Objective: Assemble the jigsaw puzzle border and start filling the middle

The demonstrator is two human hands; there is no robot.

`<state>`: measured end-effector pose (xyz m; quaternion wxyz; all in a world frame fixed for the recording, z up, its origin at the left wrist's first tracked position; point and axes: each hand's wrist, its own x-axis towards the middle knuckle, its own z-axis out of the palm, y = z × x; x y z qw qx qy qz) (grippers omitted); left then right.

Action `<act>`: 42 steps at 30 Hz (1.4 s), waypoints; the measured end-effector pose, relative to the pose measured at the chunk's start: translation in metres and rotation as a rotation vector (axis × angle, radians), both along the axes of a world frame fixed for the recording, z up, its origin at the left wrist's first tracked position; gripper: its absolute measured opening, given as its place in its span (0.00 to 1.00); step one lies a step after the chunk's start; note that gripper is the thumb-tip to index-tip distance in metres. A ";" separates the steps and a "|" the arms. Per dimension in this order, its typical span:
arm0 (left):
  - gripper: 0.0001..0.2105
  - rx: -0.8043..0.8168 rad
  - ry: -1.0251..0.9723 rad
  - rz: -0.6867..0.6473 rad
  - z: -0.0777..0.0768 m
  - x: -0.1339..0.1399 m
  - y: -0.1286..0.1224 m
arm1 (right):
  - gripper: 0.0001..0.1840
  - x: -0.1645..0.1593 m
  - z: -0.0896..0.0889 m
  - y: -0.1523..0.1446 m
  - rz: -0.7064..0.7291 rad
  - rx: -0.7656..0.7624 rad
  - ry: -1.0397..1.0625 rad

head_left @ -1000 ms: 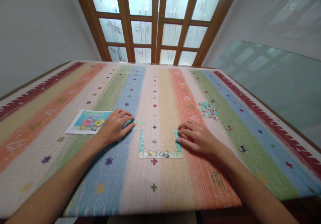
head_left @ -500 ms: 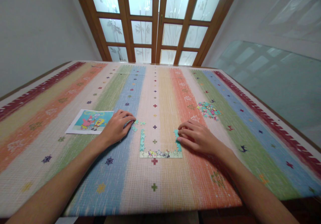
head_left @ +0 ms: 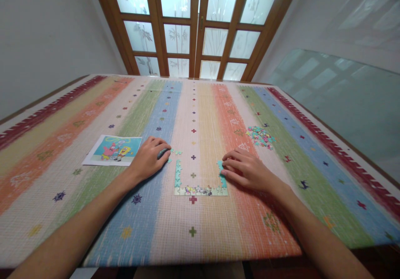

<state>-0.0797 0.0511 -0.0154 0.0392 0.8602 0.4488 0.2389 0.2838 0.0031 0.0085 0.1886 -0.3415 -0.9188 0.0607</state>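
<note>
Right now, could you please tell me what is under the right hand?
Teal pieces of the puzzle border show at the fingertips of the right hand, on the striped tablecloth; whatever lies beneath the palm is covered.

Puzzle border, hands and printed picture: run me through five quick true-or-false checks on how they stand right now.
1. The left hand is next to loose teal pieces. True.
2. The right hand is at the right side of the puzzle border. True.
3. The puzzle border is closed on all four sides. False: the side away from the person is open.
4. The printed picture lies face up on the tablecloth. True.
5. The pile of pieces lies between the two hands. False: it lies beyond the right hand, further right.
</note>
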 end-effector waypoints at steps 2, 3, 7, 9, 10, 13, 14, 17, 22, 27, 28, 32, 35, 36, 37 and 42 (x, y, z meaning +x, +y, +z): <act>0.11 -0.001 0.004 -0.016 -0.001 -0.002 0.001 | 0.15 0.000 0.000 0.000 0.000 0.004 -0.001; 0.12 -0.001 0.006 -0.021 -0.001 -0.002 0.001 | 0.15 0.000 0.000 0.000 -0.001 0.005 -0.002; 0.13 0.002 0.012 -0.008 0.001 -0.004 0.001 | 0.15 0.001 -0.001 0.000 -0.012 -0.007 0.000; 0.12 0.012 0.014 -0.001 0.004 -0.004 0.001 | 0.14 0.001 -0.001 0.000 -0.017 -0.016 0.004; 0.12 0.016 0.016 0.000 0.005 -0.005 0.000 | 0.15 0.001 -0.001 0.000 -0.017 -0.020 0.003; 0.13 0.010 0.014 -0.007 0.008 -0.006 -0.001 | 0.15 0.001 0.000 0.000 -0.012 -0.026 -0.001; 0.13 0.003 0.012 -0.011 0.009 -0.006 -0.001 | 0.14 0.001 0.000 0.000 -0.011 -0.026 -0.002; 0.12 -0.021 0.007 -0.014 0.009 -0.006 0.000 | 0.14 0.000 0.001 0.000 -0.012 -0.024 0.000; 0.13 -0.037 0.016 -0.004 0.006 -0.004 0.001 | 0.15 0.000 0.002 -0.001 -0.005 -0.028 0.003; 0.12 -0.045 0.009 -0.006 0.003 -0.005 0.002 | 0.15 0.000 0.002 -0.001 -0.004 -0.020 -0.001; 0.11 -0.048 0.000 -0.005 0.004 -0.006 0.002 | 0.15 0.000 0.001 -0.001 -0.004 -0.019 -0.002; 0.08 -0.059 -0.060 -0.009 0.009 -0.006 0.002 | 0.15 0.000 0.000 0.000 -0.008 -0.024 0.005; 0.08 -0.090 -0.134 -0.032 0.015 -0.004 -0.002 | 0.15 0.001 -0.001 -0.001 -0.013 -0.030 0.005; 0.08 -0.109 -0.161 -0.044 0.017 -0.002 -0.004 | 0.15 0.001 -0.001 0.000 -0.017 -0.031 0.002; 0.08 -0.128 -0.187 -0.055 0.019 0.000 -0.006 | 0.15 0.001 0.000 0.000 -0.019 -0.032 -0.002; 0.07 -0.198 -0.273 -0.139 0.019 0.016 -0.020 | 0.14 0.001 0.000 0.000 -0.006 -0.024 -0.012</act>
